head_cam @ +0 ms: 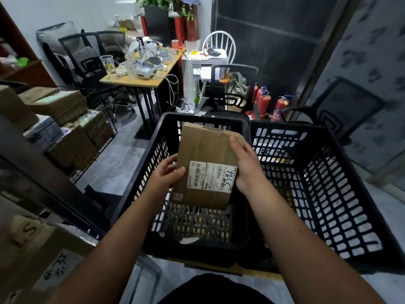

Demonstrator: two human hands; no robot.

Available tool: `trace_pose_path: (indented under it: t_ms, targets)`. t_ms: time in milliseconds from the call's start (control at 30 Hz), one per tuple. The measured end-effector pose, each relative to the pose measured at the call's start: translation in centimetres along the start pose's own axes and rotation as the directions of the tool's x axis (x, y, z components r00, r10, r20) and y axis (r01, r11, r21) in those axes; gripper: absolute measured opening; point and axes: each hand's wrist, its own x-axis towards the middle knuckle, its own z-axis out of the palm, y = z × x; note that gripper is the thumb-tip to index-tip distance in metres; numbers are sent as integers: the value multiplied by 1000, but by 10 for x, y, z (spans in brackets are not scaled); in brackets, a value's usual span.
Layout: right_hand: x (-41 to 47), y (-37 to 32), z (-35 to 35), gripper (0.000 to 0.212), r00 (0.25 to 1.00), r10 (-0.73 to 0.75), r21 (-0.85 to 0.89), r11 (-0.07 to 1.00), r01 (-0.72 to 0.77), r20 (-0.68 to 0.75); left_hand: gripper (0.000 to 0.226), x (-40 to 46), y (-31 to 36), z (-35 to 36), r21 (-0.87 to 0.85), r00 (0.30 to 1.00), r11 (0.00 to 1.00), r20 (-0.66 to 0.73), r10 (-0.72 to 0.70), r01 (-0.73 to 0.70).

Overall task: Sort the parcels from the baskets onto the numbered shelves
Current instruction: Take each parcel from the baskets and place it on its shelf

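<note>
Beside shelves [32,150] already stacked with boxes, both hands, left [166,174] and right [245,165], grip a labelled cardboard parcel [206,163] above the left black basket [140,189], which looks nearly empty, so sorting seems almost done.

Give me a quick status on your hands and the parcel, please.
Left hand and right hand both grip the cardboard parcel, label up, above the left black basket. Handwritten number on label, roughly 3324. Nothing blocking.
</note>
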Motion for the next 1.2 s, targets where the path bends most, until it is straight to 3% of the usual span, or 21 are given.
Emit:
trace_pose_path:
  t_ms: [67,133,333,500,600,700,800,900,1033,1133,1200]
  targets:
    - [3,-4,-1,45,1000,13,58,998,-13,-4,64,4,-4,1,4,1000,1000,17,-8,8]
    - [8,-6,-3,55,998,39,89,995,-34,-48,75,9,-7,2,20,999,999,42,-28,28]
    - [19,-8,-13,57,992,92,69,994,-86,-86,64,26,-4,1,-40,997,997,47,-58,60]
    - [20,-14,-16,55,981,166,37,986,-163,-103,80,35,2,3,-226,996,974,-81,-31,12]
    - [22,-13,-16,63,975,207,170,967,-191,-82,85,36,1,14,-346,994,938,-87,-59,25]
    - [17,-13,-8,47,977,210,340,922,-183,-43,93,36,-3,30,-390,988,919,-106,-108,59]
    - [10,-10,1,42,970,241,454,868,-202,-31,81,37,-7,44,-390,978,918,-157,-137,67]
    - [4,2,8,52,957,290,501,832,-239,-25,65,40,-6,55,-404,973,912,-175,-151,69]
    - [-3,18,10,53,943,333,401,866,-299,-16,72,47,-8,57,-452,966,892,-226,-125,10]
    - [-4,20,3,48,937,347,190,922,-338,-19,70,51,-1,52,-471,965,882,-242,-104,-23]
    - [-2,19,1,58,942,334,63,941,-332,-21,64,53,5,44,-473,963,880,-251,-96,-36]
